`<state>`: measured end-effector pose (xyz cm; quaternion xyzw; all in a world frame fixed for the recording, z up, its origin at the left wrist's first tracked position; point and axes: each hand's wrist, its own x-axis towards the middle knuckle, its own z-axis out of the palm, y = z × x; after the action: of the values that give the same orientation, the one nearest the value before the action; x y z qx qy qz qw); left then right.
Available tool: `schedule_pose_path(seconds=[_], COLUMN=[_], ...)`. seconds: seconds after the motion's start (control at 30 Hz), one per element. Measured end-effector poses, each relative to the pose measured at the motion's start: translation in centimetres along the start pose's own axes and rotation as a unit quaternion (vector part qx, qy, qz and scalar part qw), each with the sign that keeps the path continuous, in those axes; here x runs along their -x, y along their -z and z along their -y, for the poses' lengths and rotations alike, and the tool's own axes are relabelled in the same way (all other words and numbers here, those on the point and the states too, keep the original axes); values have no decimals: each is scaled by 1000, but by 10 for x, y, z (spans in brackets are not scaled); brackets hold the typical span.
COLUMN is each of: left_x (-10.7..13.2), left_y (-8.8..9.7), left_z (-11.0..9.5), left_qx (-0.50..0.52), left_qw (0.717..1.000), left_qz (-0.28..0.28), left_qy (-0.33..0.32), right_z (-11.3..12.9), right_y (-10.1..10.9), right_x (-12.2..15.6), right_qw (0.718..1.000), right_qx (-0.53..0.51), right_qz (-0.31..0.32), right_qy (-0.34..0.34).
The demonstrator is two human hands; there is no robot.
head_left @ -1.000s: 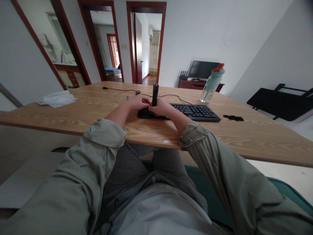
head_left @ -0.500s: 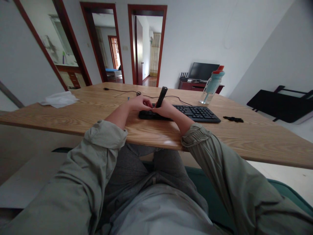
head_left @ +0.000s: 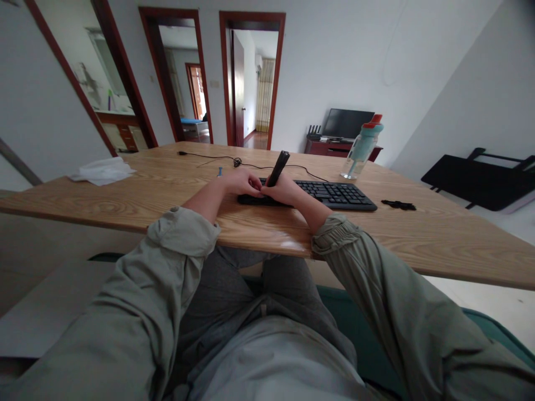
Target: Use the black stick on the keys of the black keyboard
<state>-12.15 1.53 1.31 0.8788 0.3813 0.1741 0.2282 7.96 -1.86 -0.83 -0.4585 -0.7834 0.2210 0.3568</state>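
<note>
A black keyboard [head_left: 334, 195] lies flat on the wooden table in front of me. My right hand [head_left: 285, 189] is closed round a thick black pen-shaped tool [head_left: 278, 168], which tilts with its upper end to the right. Its lower end is hidden by my fingers over the left part of the keyboard. My left hand [head_left: 242, 182] has its fingers pinched together against the tip of my right hand, above the keys. What those fingers hold, if anything, is hidden. Just behind my left wrist is a small blue object [head_left: 219, 171].
A thin black cable [head_left: 259, 166] runs behind the keyboard. A water bottle [head_left: 363, 147] with an orange lid stands at the back right. A black strap-like item [head_left: 399, 205] lies right of the keyboard, and crumpled white paper [head_left: 102, 170] at the left. The table edge [head_left: 267, 248] is close to me.
My left hand has shifted slightly right, closer to my right hand, and more of the small blue object shows. The black tool leans a little more to the right.
</note>
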Motion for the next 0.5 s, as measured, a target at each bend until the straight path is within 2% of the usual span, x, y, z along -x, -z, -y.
schedule_pose_path(seconds=[0.07, 0.13, 0.2, 0.3, 0.4, 0.5], left_x=[-1, -2, -1, 0, 1, 1], left_y=[-1, -2, -2, -3, -4, -8], left_z=[1, 2, 1, -4, -9, -13], left_qx=[-20, -29, -30, -40, -77, -99], left_qw=[1000, 1000, 999, 999, 997, 994], left_qz=[-2, -7, -12, -11, -17, -34], left_qy=[-3, -5, -3, 6, 3, -26], right_z=[0, 2, 8, 21, 33, 38], right_y=[3, 6, 9, 10, 6, -2], right_x=[0, -2, -5, -10, -14, -19], right_qw=[1000, 1000, 994, 963, 935, 939], right_qx=[-9, -26, -84, -233, -325, -313], right_qz=[9, -9, -63, -138, -137, -137], right_qy=[19, 16, 11, 19, 27, 40])
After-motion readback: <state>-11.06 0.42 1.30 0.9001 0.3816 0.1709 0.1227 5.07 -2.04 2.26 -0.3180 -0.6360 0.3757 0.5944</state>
